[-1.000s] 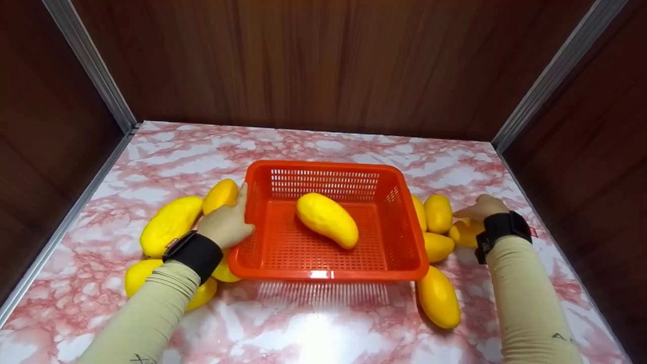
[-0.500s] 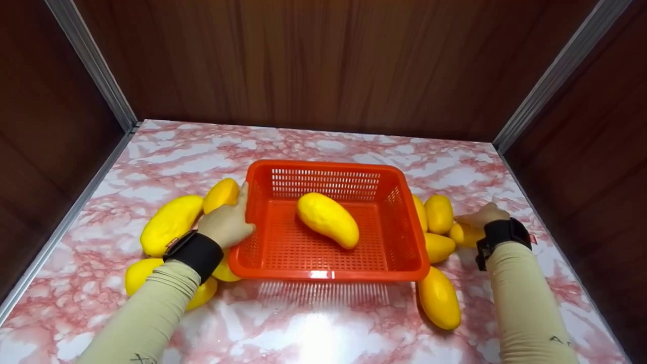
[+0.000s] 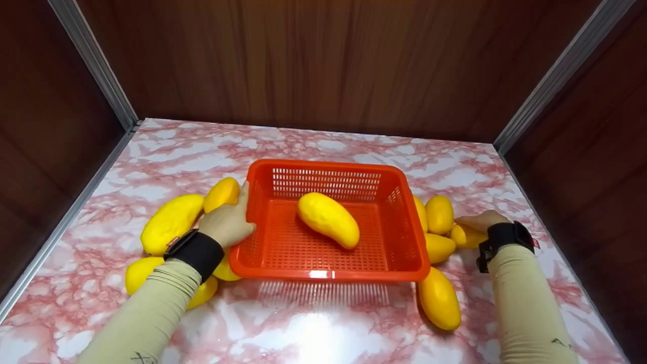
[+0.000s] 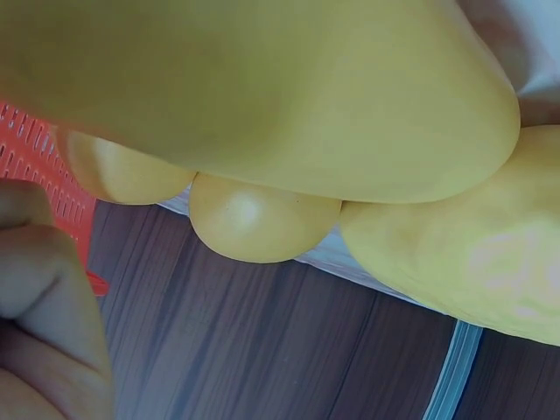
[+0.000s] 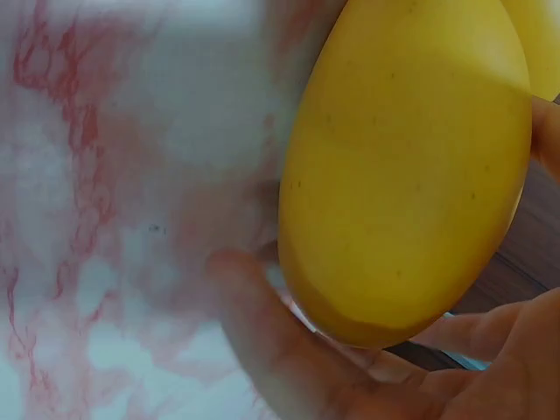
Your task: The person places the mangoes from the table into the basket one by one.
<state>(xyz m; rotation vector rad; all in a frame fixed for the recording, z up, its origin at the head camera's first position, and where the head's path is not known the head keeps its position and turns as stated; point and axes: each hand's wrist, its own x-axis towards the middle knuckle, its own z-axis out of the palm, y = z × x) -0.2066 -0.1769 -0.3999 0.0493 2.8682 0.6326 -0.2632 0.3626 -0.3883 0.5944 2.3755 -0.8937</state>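
Observation:
A red plastic basket (image 3: 331,275) stands mid-table with one yellow mango (image 3: 328,220) lying in it. My left hand (image 3: 227,222) holds its left rim, index finger along the edge and thumb over the inner side. In the left wrist view, bent fingers (image 4: 44,297) show beside the basket's slotted wall (image 4: 61,184). To the right, my right hand (image 3: 482,221) reaches over another mango (image 3: 467,236). The right wrist view shows this mango (image 5: 407,175) between the thumb (image 5: 271,337) and the fingers (image 5: 481,337), the thumb tip spread a little away from its skin.
Several mangoes lie left of the basket, among them a large one (image 3: 172,222). More sit on its right, such as one by the front corner (image 3: 440,298). Dark wood panels (image 3: 313,60) wall in the marbled table (image 3: 323,328) at the back and sides.
My right hand has come down and nearer over the rightmost mango, which has turned slightly. The left hand and the basket stay put.

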